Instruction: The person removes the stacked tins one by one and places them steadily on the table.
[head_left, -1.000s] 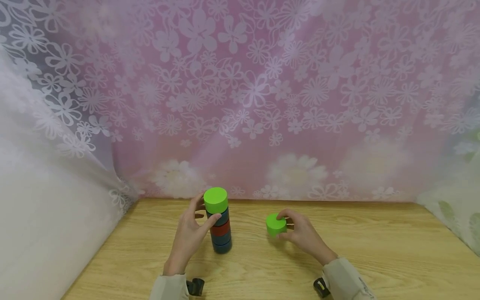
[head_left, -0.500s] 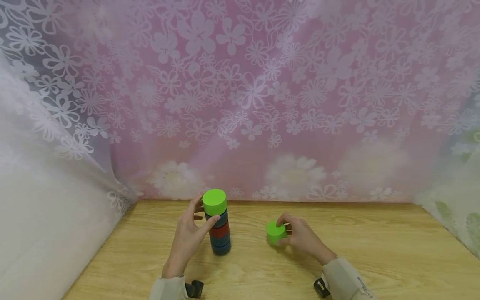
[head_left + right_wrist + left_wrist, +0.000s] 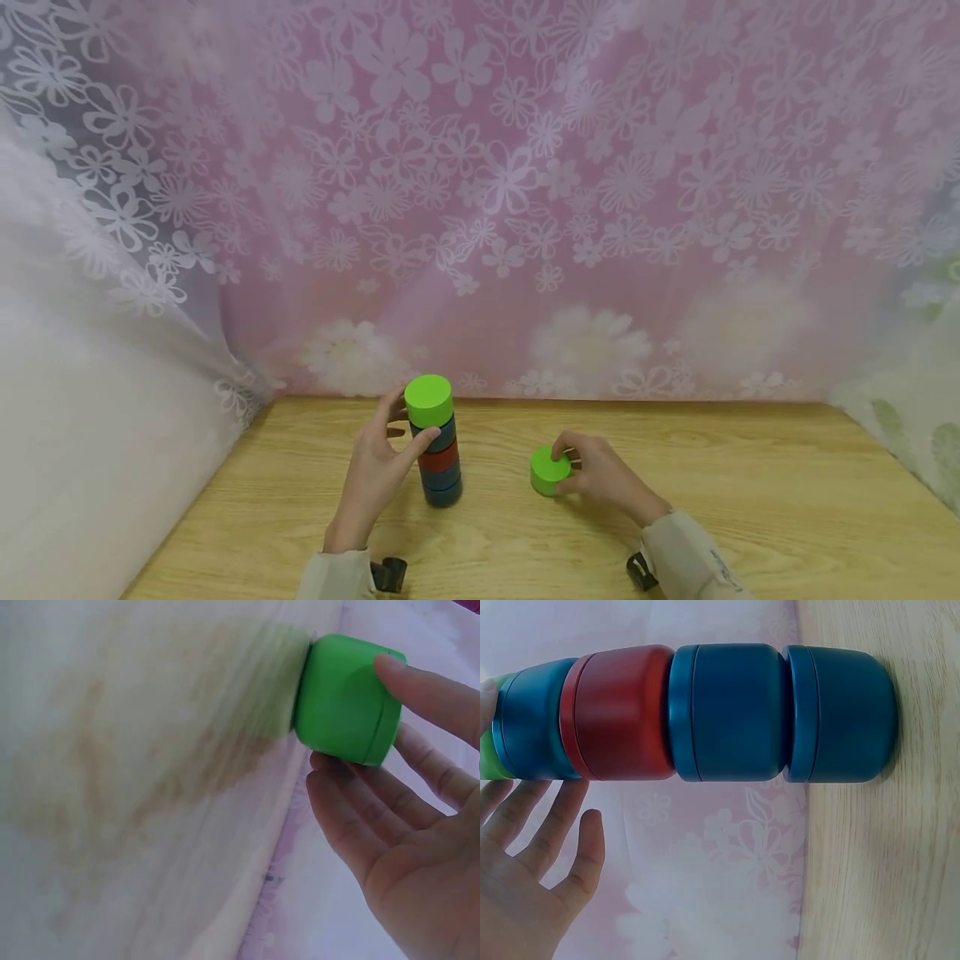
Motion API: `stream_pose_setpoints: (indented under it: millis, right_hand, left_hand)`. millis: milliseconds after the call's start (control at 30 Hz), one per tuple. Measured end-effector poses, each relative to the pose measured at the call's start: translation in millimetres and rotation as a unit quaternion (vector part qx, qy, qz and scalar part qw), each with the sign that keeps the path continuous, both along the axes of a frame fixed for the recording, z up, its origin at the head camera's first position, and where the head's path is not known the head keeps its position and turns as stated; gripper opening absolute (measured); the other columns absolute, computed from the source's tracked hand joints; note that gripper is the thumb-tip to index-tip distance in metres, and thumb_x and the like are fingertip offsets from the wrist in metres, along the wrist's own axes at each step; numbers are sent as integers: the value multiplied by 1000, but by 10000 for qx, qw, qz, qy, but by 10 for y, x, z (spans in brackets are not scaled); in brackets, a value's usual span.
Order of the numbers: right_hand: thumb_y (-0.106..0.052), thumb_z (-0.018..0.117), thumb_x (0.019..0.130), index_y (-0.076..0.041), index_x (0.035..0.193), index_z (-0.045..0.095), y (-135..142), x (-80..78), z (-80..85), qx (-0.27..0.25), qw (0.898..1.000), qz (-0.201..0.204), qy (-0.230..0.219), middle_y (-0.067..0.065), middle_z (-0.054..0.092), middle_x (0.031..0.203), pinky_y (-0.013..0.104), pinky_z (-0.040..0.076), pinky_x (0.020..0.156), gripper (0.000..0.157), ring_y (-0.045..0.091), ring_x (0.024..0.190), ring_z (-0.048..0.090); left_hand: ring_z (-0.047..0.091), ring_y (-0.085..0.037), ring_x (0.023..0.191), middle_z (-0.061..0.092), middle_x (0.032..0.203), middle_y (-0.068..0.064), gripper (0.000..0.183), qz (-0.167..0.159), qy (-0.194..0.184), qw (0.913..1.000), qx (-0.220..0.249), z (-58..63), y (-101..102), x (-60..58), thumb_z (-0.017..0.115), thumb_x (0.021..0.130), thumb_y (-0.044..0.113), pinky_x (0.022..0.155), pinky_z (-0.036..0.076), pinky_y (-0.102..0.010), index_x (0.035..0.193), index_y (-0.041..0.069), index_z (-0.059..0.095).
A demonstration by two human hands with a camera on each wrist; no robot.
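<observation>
A stack of small round lidded tins stands upright on the table: a green tin (image 3: pixel 429 403) on top, then a blue tin (image 3: pixel 540 716), a red tin (image 3: pixel 622 712) and two more blue tins, the lowest blue tin (image 3: pixel 851 712) touching the wood. My left hand (image 3: pixel 378 467) grips the stack near its top, thumb on the near side and fingers behind. To the right, a separate green tin (image 3: pixel 549 473) is held between the thumb and fingers of my right hand (image 3: pixel 606 477). In the right wrist view its base meets the tabletop.
The wood-grain table (image 3: pixel 495 550) ends at the back against a pink flowered curtain (image 3: pixel 510 208). White cloth (image 3: pixel 97 400) hangs along the left side, and pale cloth (image 3: pixel 915 375) on the right. A gap of bare wood separates the stack from the single tin.
My right hand has lowered the single green tin slightly toward me, down to the table. The left hand and the stack have stayed in place.
</observation>
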State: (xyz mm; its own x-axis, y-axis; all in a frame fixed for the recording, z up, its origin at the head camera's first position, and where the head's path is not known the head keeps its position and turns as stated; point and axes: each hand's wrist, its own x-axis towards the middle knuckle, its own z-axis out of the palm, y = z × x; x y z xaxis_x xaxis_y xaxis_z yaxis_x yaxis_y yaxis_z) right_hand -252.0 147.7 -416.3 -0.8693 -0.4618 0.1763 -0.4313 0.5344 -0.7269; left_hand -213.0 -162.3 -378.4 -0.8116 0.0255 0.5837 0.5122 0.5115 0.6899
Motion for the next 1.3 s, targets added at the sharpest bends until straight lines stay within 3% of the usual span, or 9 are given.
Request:
stream_pose_setpoints:
  millis: [333, 600, 900, 1100, 1300]
  right_hand:
    - [1, 85, 77, 3, 112, 65, 59, 2, 132, -83, 9998, -76, 139, 20, 66, 116, 58, 52, 94, 39, 47, 110, 63]
    - [1, 82, 81, 1, 114, 65, 55, 18, 216, -186, 9993, -147, 276, 21, 65, 119, 55, 52, 94, 38, 45, 110, 63]
    - [2, 78, 85, 2, 115, 64, 24, 26, 310, -498, 9977, -68, 456, 21, 65, 119, 55, 53, 93, 33, 43, 110, 62]
    - [1, 79, 86, 2, 116, 65, -14, 35, 367, -666, 9963, -175, 513, 17, 66, 118, 52, 54, 93, 33, 39, 109, 63]
    - [-3, 79, 87, 1, 118, 66, -60, 27, 412, -828, 9939, -281, 673, 15, 67, 119, 49, 55, 92, 33, 35, 109, 65]
  left_hand:
    - [63, -36, 110, 62, 128, -19, 64, 17, 5, 10000, 0, -12, 1, -3, 79, 91, 14, 86, 54, -54, 146, 1, 46]
    - [63, -36, 109, 62, 128, -19, 68, -33, 24, 10000, 15, -42, 9, -16, 80, 90, 12, 85, 54, -55, 147, 1, 46]
    - [61, -31, 111, 61, 131, -14, 83, -197, -631, 9977, 161, -82, -21, -28, 87, 83, 17, 87, 53, -50, 152, 6, 41]
    - [62, -31, 109, 63, 129, -14, 76, -242, -703, 9971, 127, -118, -35, -48, 85, 86, 17, 87, 53, -56, 148, 1, 45]
    - [64, -28, 106, 68, 120, -10, 59, -202, -774, 9968, 59, -124, -24, -48, 83, 88, 21, 89, 53, -55, 138, 3, 57]
